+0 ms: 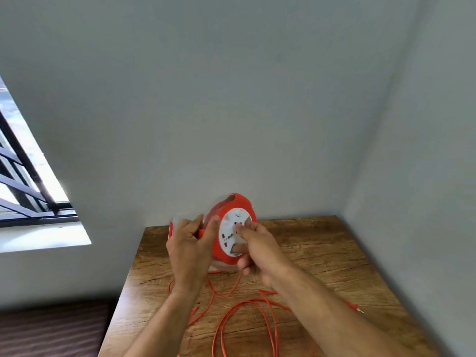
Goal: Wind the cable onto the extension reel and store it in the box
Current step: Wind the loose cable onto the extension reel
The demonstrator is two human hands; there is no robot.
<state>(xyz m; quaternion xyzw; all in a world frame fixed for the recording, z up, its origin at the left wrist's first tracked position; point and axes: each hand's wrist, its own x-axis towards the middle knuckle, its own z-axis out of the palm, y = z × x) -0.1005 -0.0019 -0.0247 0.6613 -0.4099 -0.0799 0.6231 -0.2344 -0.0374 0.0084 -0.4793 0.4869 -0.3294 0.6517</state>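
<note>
An orange extension reel (233,202) with a white socket face (229,229) is held upright above the wooden table (322,258). My left hand (189,248) grips its orange handle and clear side from the left. My right hand (257,247) has fingers curled onto the white face, thumb near the centre. Loose orange cable (244,320) lies in loops on the table below, and its plug end (356,308) lies at the right. No box is in view.
The table stands in a corner, with grey walls behind and to the right. A barred window (23,181) with a white sill is at the left. Dark floor (51,331) shows left of the table's edge.
</note>
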